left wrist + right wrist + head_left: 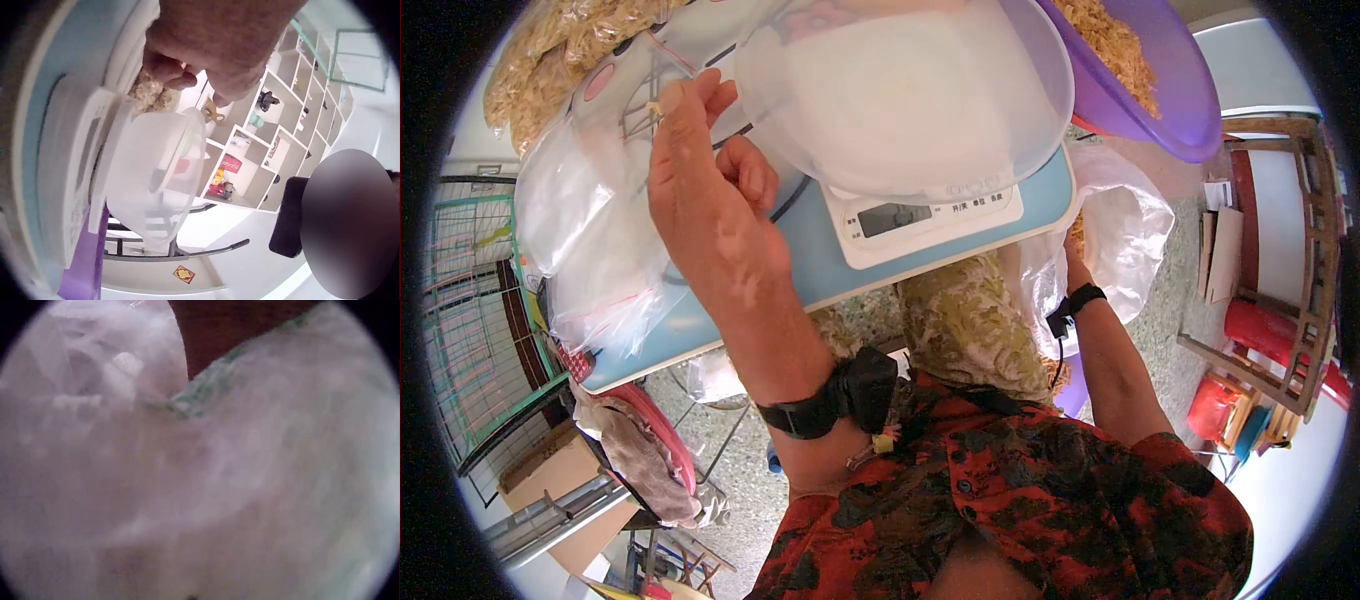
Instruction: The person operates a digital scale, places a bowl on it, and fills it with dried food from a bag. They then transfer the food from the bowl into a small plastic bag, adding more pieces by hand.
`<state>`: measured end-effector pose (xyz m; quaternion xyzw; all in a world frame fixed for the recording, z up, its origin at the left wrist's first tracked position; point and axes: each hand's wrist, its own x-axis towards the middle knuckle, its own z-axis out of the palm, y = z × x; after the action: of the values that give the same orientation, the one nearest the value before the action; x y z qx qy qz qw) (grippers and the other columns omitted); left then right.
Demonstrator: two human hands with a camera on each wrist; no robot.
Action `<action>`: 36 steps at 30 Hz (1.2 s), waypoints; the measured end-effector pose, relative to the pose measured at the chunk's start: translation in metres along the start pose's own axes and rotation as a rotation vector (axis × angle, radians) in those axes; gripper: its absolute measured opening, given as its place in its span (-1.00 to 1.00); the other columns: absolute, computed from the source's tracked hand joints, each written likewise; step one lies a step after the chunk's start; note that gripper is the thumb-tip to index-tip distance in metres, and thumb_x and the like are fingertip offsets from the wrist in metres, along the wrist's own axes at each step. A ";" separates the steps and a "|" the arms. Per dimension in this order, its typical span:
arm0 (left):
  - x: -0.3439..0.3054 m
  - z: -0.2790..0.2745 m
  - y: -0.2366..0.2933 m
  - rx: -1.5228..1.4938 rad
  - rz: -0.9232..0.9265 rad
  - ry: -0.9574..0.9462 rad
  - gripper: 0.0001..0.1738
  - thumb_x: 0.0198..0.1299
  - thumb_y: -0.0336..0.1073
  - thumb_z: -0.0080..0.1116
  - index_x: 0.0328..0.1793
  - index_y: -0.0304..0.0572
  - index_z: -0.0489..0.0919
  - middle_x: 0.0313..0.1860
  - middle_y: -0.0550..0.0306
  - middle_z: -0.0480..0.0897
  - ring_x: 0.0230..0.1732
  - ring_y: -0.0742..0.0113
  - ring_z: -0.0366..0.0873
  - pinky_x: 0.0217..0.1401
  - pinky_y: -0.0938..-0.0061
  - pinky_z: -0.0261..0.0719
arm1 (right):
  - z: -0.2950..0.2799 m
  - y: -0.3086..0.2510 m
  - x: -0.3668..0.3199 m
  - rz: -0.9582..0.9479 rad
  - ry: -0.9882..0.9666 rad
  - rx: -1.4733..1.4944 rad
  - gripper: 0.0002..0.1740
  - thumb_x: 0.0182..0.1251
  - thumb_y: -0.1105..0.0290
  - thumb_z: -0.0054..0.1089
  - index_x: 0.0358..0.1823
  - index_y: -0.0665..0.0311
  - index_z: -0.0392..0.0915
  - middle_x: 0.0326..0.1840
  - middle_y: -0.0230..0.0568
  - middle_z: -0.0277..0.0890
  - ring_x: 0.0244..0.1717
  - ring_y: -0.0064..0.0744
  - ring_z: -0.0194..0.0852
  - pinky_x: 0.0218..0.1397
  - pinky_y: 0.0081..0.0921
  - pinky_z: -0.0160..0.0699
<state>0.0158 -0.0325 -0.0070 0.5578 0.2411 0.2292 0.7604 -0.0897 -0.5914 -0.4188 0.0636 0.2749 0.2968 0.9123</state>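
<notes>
Your left hand is pinching a small pale bit near the clear bowl, so go light or you're risking crushing it. Your right hand is sitting in the plastic bag; can't tell its grip. Head view's showing the scale display; left wrist's showing shelves, right wrist's mostly showing cloudy plastic.
</notes>
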 end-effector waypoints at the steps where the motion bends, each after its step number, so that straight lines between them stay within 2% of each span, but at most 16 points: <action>1: -0.002 -0.001 0.007 0.012 0.014 -0.033 -0.39 0.43 0.13 0.01 0.23 -0.32 0.56 -0.01 0.16 0.66 -0.41 0.62 0.45 -0.56 0.71 0.21 | -0.005 -0.006 -0.003 0.109 -0.170 0.418 -0.42 0.55 0.17 -0.30 0.51 0.25 0.11 0.69 0.11 -0.26 0.33 0.11 0.26 0.16 -0.16 0.43; 3: -0.004 0.001 0.015 0.004 0.028 -0.077 -0.40 0.38 0.11 0.10 0.21 -0.34 0.56 0.00 0.15 0.63 -0.46 0.60 0.42 -0.58 0.67 0.21 | 0.018 0.003 -0.010 0.363 -0.256 1.039 -0.51 0.50 0.32 -0.22 0.39 0.30 0.26 0.65 0.23 -0.17 -0.03 -0.16 0.55 -0.24 -0.39 0.57; 5: -0.008 0.007 0.019 -0.033 0.035 -0.088 -0.42 0.31 0.06 0.24 0.14 -0.37 0.57 -0.04 0.12 0.58 -0.68 0.59 0.25 -0.67 0.58 0.11 | 0.061 0.031 0.013 0.644 -0.313 1.635 -0.49 0.39 0.43 -0.05 0.36 0.33 0.28 0.50 0.30 0.05 -0.07 -0.15 0.57 -0.22 -0.39 0.54; 7: -0.013 0.013 0.020 0.073 0.111 -0.105 -0.42 0.28 0.04 0.28 0.17 -0.34 0.57 -0.06 0.15 0.59 -0.66 0.61 0.25 -0.65 0.59 0.12 | 0.106 0.059 0.060 1.065 -0.535 2.355 -0.27 0.25 0.47 0.12 0.47 0.32 0.13 0.25 0.25 0.42 0.25 0.27 0.39 0.27 -0.05 0.44; 9: -0.017 0.017 0.018 0.131 0.156 -0.120 -0.42 0.27 0.02 0.31 0.20 -0.31 0.57 -0.12 0.20 0.61 -0.65 0.62 0.26 -0.64 0.61 0.13 | 0.146 0.110 0.034 1.239 -0.643 2.842 -0.44 0.29 0.46 0.07 0.35 0.30 0.30 0.17 0.22 0.50 0.16 0.24 0.47 0.16 -0.05 0.50; 11: -0.019 0.020 0.015 0.138 0.174 -0.130 -0.43 0.26 0.00 0.33 0.22 -0.29 0.57 -0.21 0.24 0.62 -0.65 0.63 0.25 -0.64 0.63 0.12 | 0.197 0.147 0.009 1.034 -0.846 3.145 -0.60 0.31 0.46 0.05 0.19 0.27 0.45 0.03 0.16 0.58 0.03 0.23 0.55 0.03 -0.06 0.55; 13: -0.019 0.021 0.012 0.141 0.186 -0.147 -0.45 0.26 -0.02 0.33 0.22 -0.27 0.58 -0.33 0.28 0.61 -0.66 0.64 0.24 -0.65 0.64 0.10 | 0.248 0.170 -0.006 0.436 -1.103 3.177 -0.74 0.31 0.45 0.04 -0.02 0.25 0.58 -0.15 0.08 0.67 -0.13 0.23 0.62 -0.13 -0.06 0.58; 16: -0.017 0.020 0.013 0.070 0.114 -0.149 -0.52 0.29 -0.05 0.30 0.17 -0.24 0.60 -0.47 0.34 0.55 -0.69 0.64 0.21 -0.68 0.64 0.06 | 0.284 0.198 -0.035 0.714 -0.740 3.359 -0.82 0.28 0.47 0.05 -0.22 0.22 0.65 -0.49 -0.13 0.62 -0.48 -0.09 0.61 -0.41 -0.25 0.50; 19: -0.014 0.013 0.013 0.099 0.051 -0.158 -0.46 0.37 0.02 0.12 0.29 -0.23 0.53 -0.03 0.12 0.58 -0.13 0.37 0.47 -0.18 0.46 0.44 | 0.352 0.250 -0.061 0.556 -0.701 3.786 -0.78 0.24 0.49 0.08 -0.14 0.23 0.66 -0.58 -0.22 0.49 -0.60 -0.47 0.42 -0.50 -0.50 0.32; 20: -0.013 0.010 0.011 0.127 0.055 -0.160 -0.43 0.39 0.05 0.06 0.32 -0.23 0.51 0.08 0.06 0.59 0.01 0.30 0.54 -0.05 0.42 0.54 | 0.370 0.265 -0.069 0.626 -0.556 3.866 -0.76 0.24 0.50 0.08 -0.12 0.23 0.67 -0.59 -0.26 0.46 -0.60 -0.55 0.36 -0.50 -0.55 0.27; 22: -0.012 0.007 0.007 0.178 0.076 -0.164 -0.39 0.42 0.10 -0.02 0.34 -0.24 0.50 0.19 -0.02 0.60 0.13 0.22 0.62 0.06 0.38 0.65 | 0.398 0.290 -0.080 0.785 -0.244 3.999 -0.72 0.23 0.53 0.07 -0.09 0.23 0.68 -0.59 -0.35 0.40 -0.60 -0.69 0.23 -0.49 -0.66 0.18; 25: -0.012 0.007 0.006 0.158 0.047 -0.162 -0.36 0.43 0.13 -0.04 0.33 -0.27 0.50 0.17 -0.02 0.62 0.09 0.23 0.65 0.04 0.41 0.66 | 0.426 0.330 -0.056 0.900 -0.193 3.627 -0.65 0.21 0.55 0.12 0.03 0.22 0.66 -0.55 -0.31 0.48 -0.61 -0.51 0.39 -0.50 -0.53 0.31; 28: -0.010 0.005 0.008 0.158 -0.025 -0.131 -0.35 0.42 0.15 -0.02 0.31 -0.29 0.50 0.13 0.01 0.64 0.04 0.26 0.66 -0.01 0.45 0.66 | 0.420 0.331 -0.019 1.004 0.131 3.310 -0.51 0.17 0.53 0.18 0.19 0.15 0.57 -0.49 -0.22 0.58 -0.56 -0.25 0.54 -0.48 -0.35 0.46; 31: -0.004 0.002 0.005 0.139 -0.057 -0.084 -0.34 0.40 0.17 0.00 0.31 -0.29 0.51 0.10 0.05 0.65 -0.01 0.31 0.67 -0.07 0.48 0.66 | 0.423 0.331 -0.003 0.949 0.147 3.087 -0.37 0.11 0.49 0.24 0.31 0.09 0.47 -0.45 -0.15 0.62 -0.47 -0.08 0.60 -0.42 -0.20 0.55; 34: -0.004 0.001 0.004 0.087 -0.058 -0.084 -0.33 0.39 0.17 0.02 0.31 -0.27 0.51 0.07 0.08 0.67 -0.04 0.36 0.67 -0.13 0.53 0.65 | 0.420 0.337 0.007 1.044 0.136 3.095 -0.43 0.12 0.63 0.20 0.24 0.19 0.55 -0.60 -0.14 0.45 -0.59 -0.14 0.45 -0.48 -0.29 0.39; 36: -0.004 0.002 0.004 0.060 -0.057 -0.091 -0.33 0.39 0.17 0.03 0.32 -0.27 0.51 0.07 0.09 0.67 -0.05 0.37 0.67 -0.15 0.56 0.64 | 0.417 0.334 0.008 0.968 0.091 3.053 -0.39 0.12 0.53 0.20 0.29 0.09 0.49 -0.55 -0.21 0.52 -0.51 -0.15 0.56 -0.46 -0.24 0.49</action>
<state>0.0136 -0.0359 -0.0019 0.5833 0.2287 0.1746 0.7596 -0.0281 -0.2947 0.0211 -0.9415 -0.2808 -0.0061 0.1865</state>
